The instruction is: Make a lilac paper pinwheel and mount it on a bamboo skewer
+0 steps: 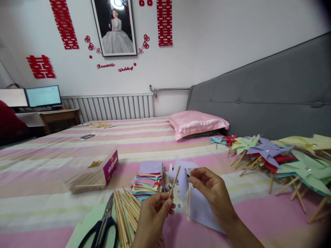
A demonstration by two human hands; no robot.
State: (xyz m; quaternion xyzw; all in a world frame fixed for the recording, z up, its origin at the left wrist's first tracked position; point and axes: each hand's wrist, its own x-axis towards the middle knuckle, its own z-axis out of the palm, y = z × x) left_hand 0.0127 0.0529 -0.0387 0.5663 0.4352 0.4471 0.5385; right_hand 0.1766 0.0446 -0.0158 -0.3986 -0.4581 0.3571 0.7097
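Between the thumb and fingers of my left hand (156, 213) is a thin wooden stick (175, 179), tilted upward to the right. My right hand (213, 191) pinches a purple paper pinwheel (183, 177) by its right side, just beyond the stick. Whether stick and pinwheel touch I cannot tell. Beneath them, a pale tray with small metal pieces (169, 188) is partly covered. Square purple paper sheets (203, 210) lie under my right wrist. Left of the pinwheel stands a stack of coloured paper squares (150, 168).
Loose wooden sticks (124, 213) and dark-handled scissors (104, 220) lie on green paper (86, 218) at left front. Behind them is a clear plastic box (90, 175) with sticks. Finished pinwheels (269, 151) pile up at right, near a pink pillow (198, 122) and grey headboard (269, 86).
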